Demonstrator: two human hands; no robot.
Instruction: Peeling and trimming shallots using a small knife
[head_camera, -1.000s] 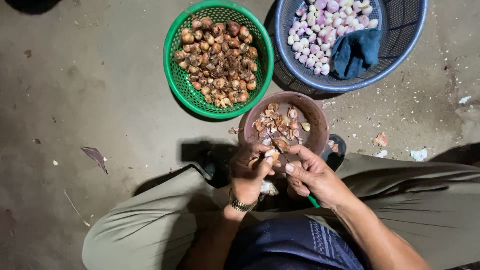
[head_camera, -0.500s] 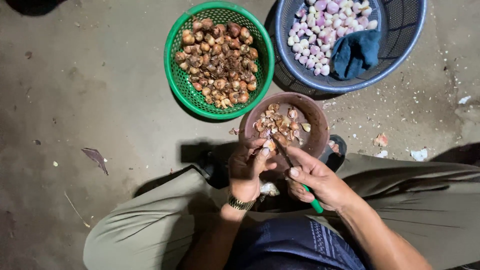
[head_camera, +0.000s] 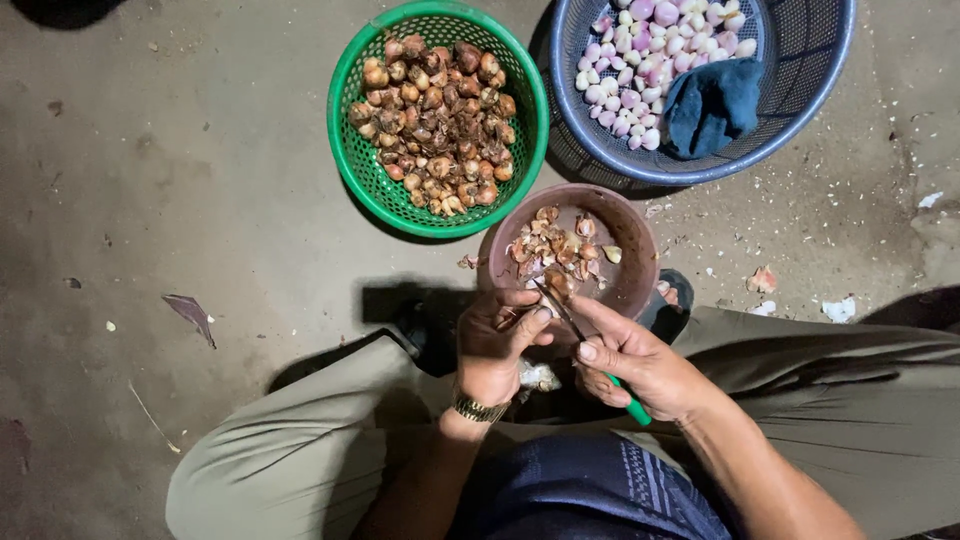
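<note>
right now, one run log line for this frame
left hand: holds small bulb | right hand: green-handled knife at bulb | brown bowl: peels | green basket: unpeeled | blue basket: peeled, cloth

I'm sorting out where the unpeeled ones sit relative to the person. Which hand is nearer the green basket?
Left. The left hand lies just below the green basket, toward its lower right rim. The right hand, holding the green-handled knife, is farther right, below the brown bowl.

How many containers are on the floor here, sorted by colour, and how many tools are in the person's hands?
Green basket: 1
Blue basket: 1
Brown bowl: 1
Green-handled knife, held in the right hand: 1
Total: 4
</note>
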